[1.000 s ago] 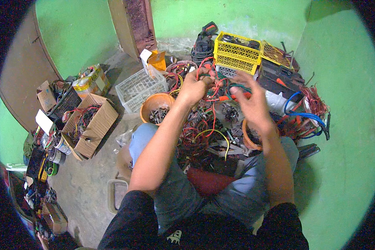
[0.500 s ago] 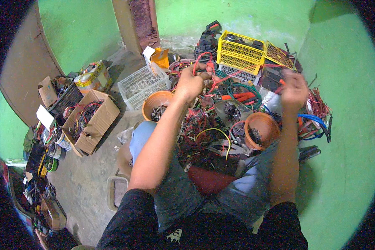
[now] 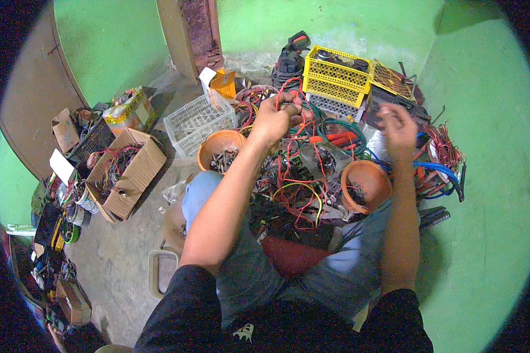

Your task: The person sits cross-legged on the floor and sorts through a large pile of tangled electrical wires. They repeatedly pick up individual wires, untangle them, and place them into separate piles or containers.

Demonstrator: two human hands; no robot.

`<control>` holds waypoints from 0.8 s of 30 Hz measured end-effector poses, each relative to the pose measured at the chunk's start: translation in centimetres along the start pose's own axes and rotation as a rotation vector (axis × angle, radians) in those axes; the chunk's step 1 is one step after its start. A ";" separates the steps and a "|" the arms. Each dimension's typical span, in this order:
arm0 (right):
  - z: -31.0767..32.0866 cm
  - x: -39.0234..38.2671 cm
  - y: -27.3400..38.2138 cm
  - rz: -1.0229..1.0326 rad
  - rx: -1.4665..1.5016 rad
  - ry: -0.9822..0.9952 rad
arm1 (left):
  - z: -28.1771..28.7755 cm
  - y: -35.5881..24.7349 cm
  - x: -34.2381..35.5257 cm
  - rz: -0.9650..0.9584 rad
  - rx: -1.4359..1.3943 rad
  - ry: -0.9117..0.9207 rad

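Observation:
My left hand (image 3: pixel 272 122) is closed on a red wire (image 3: pixel 280 89), which loops above the fingers. Long loose strands of it droop over a tangled heap of wires and small parts between my knees. My right hand (image 3: pixel 399 130) is raised on the other side, fingers loosely curled and somewhat apart, slightly blurred; no wire shows in it. Below the right hand stands an orange bowl (image 3: pixel 378 182) with small dark pieces. Another orange bowl (image 3: pixel 213 146) of metal bits sits left of my left forearm. A coil of green cable (image 3: pixel 359 136) lies between the hands.
Behind the heap are stacked yellow crates (image 3: pixel 335 76) and a clear plastic basket (image 3: pixel 188 126). A cardboard box (image 3: pixel 138 176) of wires stands on the floor at left. Blue cable (image 3: pixel 441 170) and bundled red wires (image 3: pixel 444 144) lie by the green wall at right.
The red wire was stretched across toward my right hand; now it hangs slack from my left. My right hand has come slightly left and lower, while my left hand stays about in place.

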State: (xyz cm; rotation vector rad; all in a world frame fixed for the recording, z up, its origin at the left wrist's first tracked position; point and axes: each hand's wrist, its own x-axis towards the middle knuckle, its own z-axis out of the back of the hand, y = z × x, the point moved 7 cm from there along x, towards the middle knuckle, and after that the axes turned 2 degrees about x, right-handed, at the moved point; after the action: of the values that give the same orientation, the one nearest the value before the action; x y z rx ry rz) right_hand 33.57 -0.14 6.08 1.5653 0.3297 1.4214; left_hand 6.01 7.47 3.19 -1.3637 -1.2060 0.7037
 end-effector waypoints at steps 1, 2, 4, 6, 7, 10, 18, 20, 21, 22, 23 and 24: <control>-2.6 -1.0 1.3 -0.010 -0.049 0.066 | -0.2 0.1 0.0 -0.002 -0.002 -0.004; -5.1 -2.0 2.0 -0.024 -0.093 0.131 | -0.3 0.4 0.0 0.001 0.001 -0.008; -8.8 -3.9 3.1 0.119 -0.127 0.321 | -0.8 0.6 0.0 -0.008 0.015 0.005; -10.8 -5.2 5.3 0.292 -0.155 0.391 | -1.1 0.7 0.1 -0.004 -0.011 0.022; -11.3 -5.6 4.6 0.192 -0.114 0.391 | -1.3 0.9 0.2 0.006 -0.045 0.035; -11.7 -5.7 3.4 0.121 -0.215 0.381 | -1.8 0.8 -0.1 0.057 -0.108 0.060; -2.0 -1.7 3.3 0.189 -0.117 -0.180 | 0.0 -0.4 0.0 -0.023 0.050 -0.037; 4.7 0.0 2.2 0.392 -0.170 -0.487 | 0.3 -0.4 0.4 -0.016 -0.014 -0.005; 7.6 0.8 0.5 0.341 -0.154 -0.588 | 1.9 0.3 1.5 -0.100 0.057 -0.004; 9.4 0.3 0.5 0.144 -0.345 -0.819 | 2.4 -0.2 1.0 -0.079 0.089 -0.064; 10.3 -0.4 -0.5 0.037 0.001 -0.850 | 3.0 -0.7 0.3 -0.057 0.121 -0.127; 12.4 -0.4 -2.1 0.006 0.145 -0.920 | 3.4 -1.4 -0.3 -0.043 0.152 -0.183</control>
State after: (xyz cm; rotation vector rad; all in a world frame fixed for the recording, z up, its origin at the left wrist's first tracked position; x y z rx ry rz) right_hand 45.13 -5.04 5.93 2.1474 -0.1325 0.5655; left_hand 2.46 8.13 3.85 -1.1644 -1.2937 0.8864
